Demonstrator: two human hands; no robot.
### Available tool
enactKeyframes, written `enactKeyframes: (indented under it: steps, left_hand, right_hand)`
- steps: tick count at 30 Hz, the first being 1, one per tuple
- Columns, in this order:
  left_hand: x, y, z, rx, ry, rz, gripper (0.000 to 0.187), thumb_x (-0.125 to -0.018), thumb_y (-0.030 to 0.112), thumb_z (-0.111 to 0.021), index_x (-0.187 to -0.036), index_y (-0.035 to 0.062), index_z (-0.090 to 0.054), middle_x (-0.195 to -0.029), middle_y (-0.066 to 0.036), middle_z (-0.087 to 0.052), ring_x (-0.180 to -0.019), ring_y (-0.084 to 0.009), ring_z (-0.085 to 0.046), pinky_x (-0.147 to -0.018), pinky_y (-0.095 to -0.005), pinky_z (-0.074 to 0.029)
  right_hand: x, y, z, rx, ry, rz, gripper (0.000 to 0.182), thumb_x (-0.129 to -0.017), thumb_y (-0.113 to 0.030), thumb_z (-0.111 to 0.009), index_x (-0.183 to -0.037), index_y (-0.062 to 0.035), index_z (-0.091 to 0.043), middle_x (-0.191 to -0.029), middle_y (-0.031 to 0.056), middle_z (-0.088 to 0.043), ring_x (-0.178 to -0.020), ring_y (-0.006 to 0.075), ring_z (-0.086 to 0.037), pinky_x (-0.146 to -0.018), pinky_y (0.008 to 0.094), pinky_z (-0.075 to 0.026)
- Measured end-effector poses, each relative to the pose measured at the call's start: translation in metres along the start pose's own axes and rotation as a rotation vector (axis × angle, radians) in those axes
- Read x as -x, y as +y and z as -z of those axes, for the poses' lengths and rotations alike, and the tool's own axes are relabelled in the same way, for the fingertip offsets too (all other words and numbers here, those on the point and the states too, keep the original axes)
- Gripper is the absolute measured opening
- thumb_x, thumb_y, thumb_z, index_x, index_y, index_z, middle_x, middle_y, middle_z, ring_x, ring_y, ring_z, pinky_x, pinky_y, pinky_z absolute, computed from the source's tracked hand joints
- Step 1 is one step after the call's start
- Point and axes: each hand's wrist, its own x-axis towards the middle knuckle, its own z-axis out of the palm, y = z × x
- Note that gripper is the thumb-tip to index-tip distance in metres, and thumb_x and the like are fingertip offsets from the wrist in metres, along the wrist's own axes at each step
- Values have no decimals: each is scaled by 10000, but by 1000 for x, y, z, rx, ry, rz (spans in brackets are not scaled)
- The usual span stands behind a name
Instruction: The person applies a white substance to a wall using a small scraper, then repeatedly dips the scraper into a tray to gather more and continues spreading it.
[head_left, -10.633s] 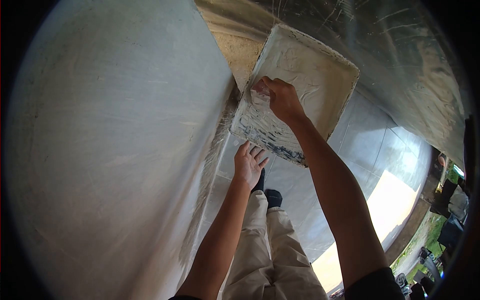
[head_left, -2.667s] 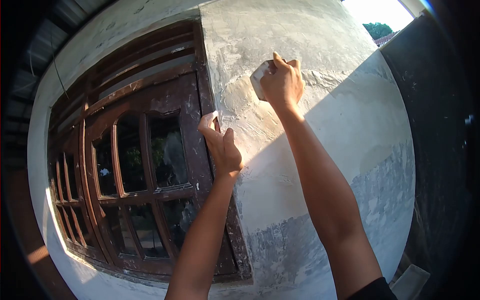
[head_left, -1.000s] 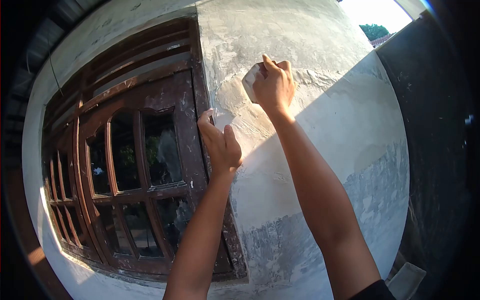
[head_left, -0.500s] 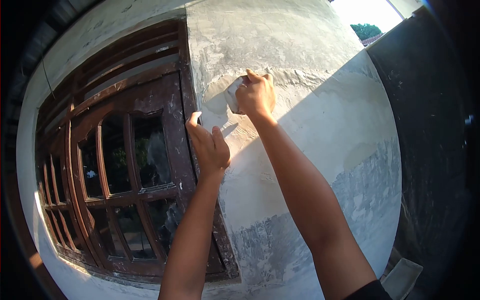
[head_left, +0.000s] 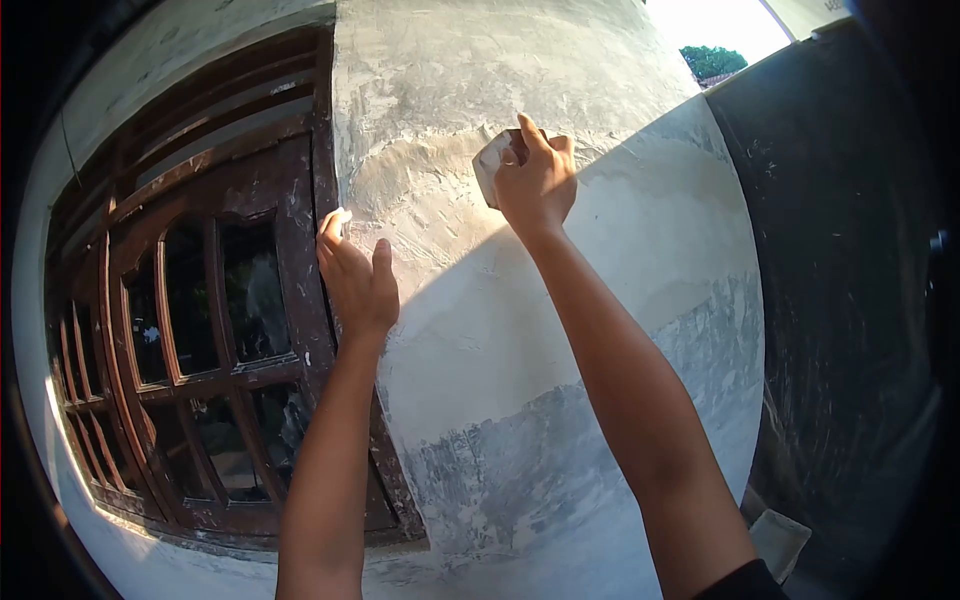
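The right hand [head_left: 537,180] is closed around a small flat scraper [head_left: 490,165] smeared with white plaster, its blade poking out to the left of the fingers and pressed flat against the plastered wall [head_left: 560,330], high up where sunlight meets shadow. The left hand [head_left: 356,278] holds nothing; it rests with fingers loosely extended on the wall's edge, touching the brown wooden window frame [head_left: 300,250].

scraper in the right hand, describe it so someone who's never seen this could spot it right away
Start at the plastered wall to the right of the dark wooden window frame. High up, at the edge of the sunlit patch, the right hand presses a small flat scraper to the plaster. It is the only tool in view: pale, plaster-smeared, poking left from the fist.
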Motion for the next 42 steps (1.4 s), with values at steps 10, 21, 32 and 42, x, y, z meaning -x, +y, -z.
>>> enactKeyframes:
  steps: [10, 21, 32, 42]
  left_hand:
    - [51, 92, -54, 64, -15, -283, 511, -817, 140, -526, -1270, -26, -358, -1357, -233, -379, -1356, -429, -272, -1097, -575, -164]
    - [155, 257, -181, 574, -119, -108, 413, -884, 146, -461, -1250, -29, -383, -1302, -223, -426, -1219, -368, -397, -1050, -464, -265]
    - [247, 423, -279, 1048, -109, 131, 379, -948, 259, -439, -1184, -38, -447, -1212, -209, -487, -1134, -347, -428, -998, -451, -309]
    - [372, 510, -293, 1227, -445, 440, 358, -980, 292, -424, -1164, -8, -493, -1141, -172, -517, -1087, -304, -450, -968, -409, -331]
  right_hand:
    - [19, 93, 114, -66, -205, -68, 426, -860, -54, -602, -1279, -130, -597, -946, 125, -541, -845, 241, -600, -785, 342, -487]
    - [-4, 200, 267, 147, -228, -76, 321, -870, -17, -612, -1173, -106, -671, -946, 114, -518, -817, 201, -549, -735, 313, -469]
    - [-36, 288, 426, 479, -199, -95, 343, -854, 20, -600, -1169, -96, -671, -922, 95, -527, -803, 186, -530, -721, 303, -459]
    - [17, 358, 542, 728, -266, -334, 483, -832, 29, -605, -1302, -68, -556, -979, 133, -605, -812, 205, -588, -758, 302, -472]
